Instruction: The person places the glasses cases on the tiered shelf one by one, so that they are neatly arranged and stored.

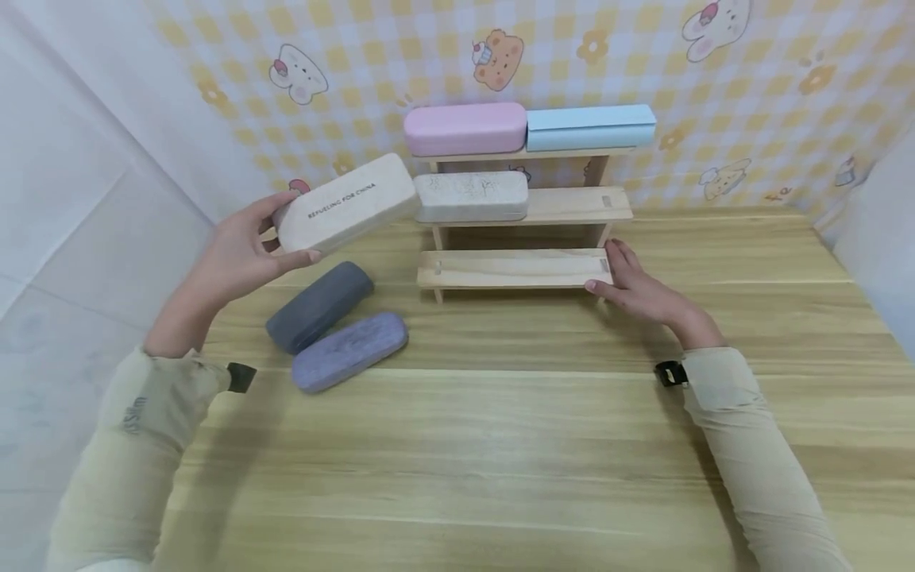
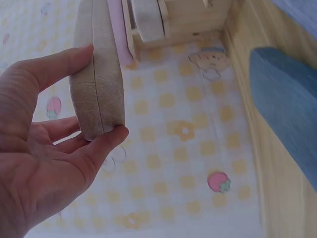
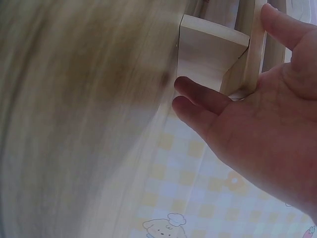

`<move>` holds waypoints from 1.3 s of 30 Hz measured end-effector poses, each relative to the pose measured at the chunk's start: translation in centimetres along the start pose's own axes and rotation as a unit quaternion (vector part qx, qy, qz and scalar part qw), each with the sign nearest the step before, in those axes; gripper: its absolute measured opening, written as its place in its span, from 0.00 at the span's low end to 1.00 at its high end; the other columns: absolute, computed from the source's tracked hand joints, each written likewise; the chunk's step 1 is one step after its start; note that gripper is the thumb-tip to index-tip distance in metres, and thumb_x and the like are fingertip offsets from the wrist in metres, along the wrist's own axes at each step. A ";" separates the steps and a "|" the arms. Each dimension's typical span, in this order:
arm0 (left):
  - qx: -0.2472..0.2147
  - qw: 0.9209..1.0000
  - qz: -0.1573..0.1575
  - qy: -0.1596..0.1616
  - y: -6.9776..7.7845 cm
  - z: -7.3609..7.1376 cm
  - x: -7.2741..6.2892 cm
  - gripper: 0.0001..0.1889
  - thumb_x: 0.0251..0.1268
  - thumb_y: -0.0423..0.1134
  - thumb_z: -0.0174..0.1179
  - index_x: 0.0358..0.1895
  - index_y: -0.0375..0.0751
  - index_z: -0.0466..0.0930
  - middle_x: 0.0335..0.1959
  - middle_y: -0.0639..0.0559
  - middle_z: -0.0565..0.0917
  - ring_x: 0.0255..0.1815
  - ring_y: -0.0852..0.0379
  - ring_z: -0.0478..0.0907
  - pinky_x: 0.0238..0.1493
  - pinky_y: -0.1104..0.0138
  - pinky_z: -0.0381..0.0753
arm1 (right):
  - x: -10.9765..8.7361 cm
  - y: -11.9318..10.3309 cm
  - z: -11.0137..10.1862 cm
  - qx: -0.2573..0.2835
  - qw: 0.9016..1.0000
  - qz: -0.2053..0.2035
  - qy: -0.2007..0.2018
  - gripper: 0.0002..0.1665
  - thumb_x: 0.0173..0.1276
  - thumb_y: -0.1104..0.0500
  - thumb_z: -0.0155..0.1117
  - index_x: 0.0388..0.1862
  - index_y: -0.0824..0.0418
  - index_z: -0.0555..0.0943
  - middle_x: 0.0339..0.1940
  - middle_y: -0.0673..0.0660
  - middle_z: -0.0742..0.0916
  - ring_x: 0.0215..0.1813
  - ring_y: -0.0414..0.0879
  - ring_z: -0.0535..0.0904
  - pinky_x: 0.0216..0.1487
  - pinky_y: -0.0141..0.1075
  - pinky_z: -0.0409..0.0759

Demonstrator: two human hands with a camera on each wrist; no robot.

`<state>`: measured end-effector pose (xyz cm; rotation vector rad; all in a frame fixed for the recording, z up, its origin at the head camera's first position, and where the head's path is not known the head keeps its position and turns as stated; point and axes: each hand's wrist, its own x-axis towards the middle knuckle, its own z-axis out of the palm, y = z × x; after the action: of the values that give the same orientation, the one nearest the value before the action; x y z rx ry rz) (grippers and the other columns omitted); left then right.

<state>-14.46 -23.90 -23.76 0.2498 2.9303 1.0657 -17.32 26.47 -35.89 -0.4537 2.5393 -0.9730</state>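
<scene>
In the head view my left hand [image 1: 239, 250] holds a cream glasses case [image 1: 350, 202] by its left end, thumb below and fingers above. The case is tilted, its right end up beside the wooden stepped rack [image 1: 515, 270]; black lettering reads "REFUELING FOR CHINA". The left wrist view shows the case's seam and my left fingertips [image 2: 84, 54] on it. My right hand [image 1: 639, 290] grips the right end of the rack's lowest shelf, thumb at the front edge. In the right wrist view the other fingers [image 3: 203, 99] reach past the shelf's end.
A pink case [image 1: 465, 129] and a light blue case [image 1: 589, 129] stand on the top shelf. A speckled white case [image 1: 472, 197] lies on the middle shelf's left half. Dark grey [image 1: 319, 307] and purple-grey [image 1: 350, 352] cases lie on the wooden table [image 1: 500, 461].
</scene>
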 end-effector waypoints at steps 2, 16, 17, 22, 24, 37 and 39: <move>0.003 1.000 0.014 0.000 1.0 0.3 0.4 0.43 0.58 0.39 0.72 0.77 0.42 0.62 0.71 0.43 0.70 0.66 0.46 0.72 0.48 0.89 0.72 | -0.1 -0.1 -0.1 0.000 1.000 0.000 0.001 0.55 0.81 0.44 0.47 0.78 0.70 0.23 0.81 0.70 0.28 0.82 0.65 0.21 0.79 0.66 0.35; 0.053 0.994 0.090 -0.027 7.2 3.8 4.1 0.40 0.58 0.40 0.71 0.74 0.34 0.65 0.67 0.37 0.75 0.60 0.46 0.73 0.59 0.49 0.78 | -0.2 -0.4 -0.1 -0.010 1.000 0.009 0.000 0.56 0.81 0.46 0.49 0.79 0.71 0.23 0.81 0.72 0.30 0.82 0.68 0.23 0.79 0.66 0.38; 0.054 0.994 0.094 -0.029 7.5 4.1 4.3 0.40 0.58 0.40 0.71 0.74 0.34 0.65 0.67 0.37 0.75 0.59 0.46 0.73 0.59 0.49 0.78 | -0.3 -0.3 -0.1 -0.011 1.000 0.010 0.001 0.56 0.81 0.46 0.49 0.79 0.71 0.23 0.81 0.72 0.30 0.82 0.67 0.23 0.79 0.66 0.38; 0.046 0.990 0.124 -0.043 8.8 5.1 5.4 0.38 0.57 0.37 0.71 0.72 0.34 0.68 0.64 0.38 0.78 0.57 0.47 0.74 0.62 0.49 0.78 | -0.2 -0.1 -0.1 -0.009 1.000 0.006 0.005 0.56 0.81 0.45 0.49 0.79 0.71 0.24 0.81 0.72 0.31 0.82 0.67 0.23 0.79 0.66 0.37; 0.049 0.989 0.135 -0.045 9.2 5.4 5.7 0.37 0.56 0.36 0.72 0.71 0.36 0.69 0.62 0.39 0.79 0.56 0.47 0.74 0.62 0.50 0.77 | -0.1 -0.1 0.0 -0.005 1.000 0.003 0.007 0.55 0.81 0.45 0.49 0.79 0.71 0.24 0.81 0.71 0.31 0.82 0.66 0.23 0.79 0.66 0.36; 0.060 0.979 0.183 -0.066 12.0 8.1 8.2 0.38 0.52 0.39 0.75 0.69 0.39 0.71 0.59 0.42 0.80 0.55 0.48 0.74 0.59 0.56 0.72 | 0.2 0.2 0.0 -0.011 1.000 0.001 0.007 0.55 0.81 0.47 0.48 0.78 0.71 0.23 0.80 0.71 0.28 0.82 0.66 0.20 0.79 0.66 0.36; 0.057 0.978 0.189 -0.071 12.4 8.6 8.7 0.38 0.52 0.39 0.75 0.69 0.38 0.71 0.60 0.42 0.80 0.56 0.49 0.73 0.61 0.57 0.71 | 0.3 0.2 0.1 -0.013 1.000 0.000 0.007 0.55 0.81 0.47 0.49 0.78 0.70 0.23 0.80 0.71 0.28 0.82 0.66 0.21 0.79 0.66 0.36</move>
<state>-20.67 -7.71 -22.01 0.8754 2.8818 0.8640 -17.59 26.48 -36.15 -0.4566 2.5673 -0.9469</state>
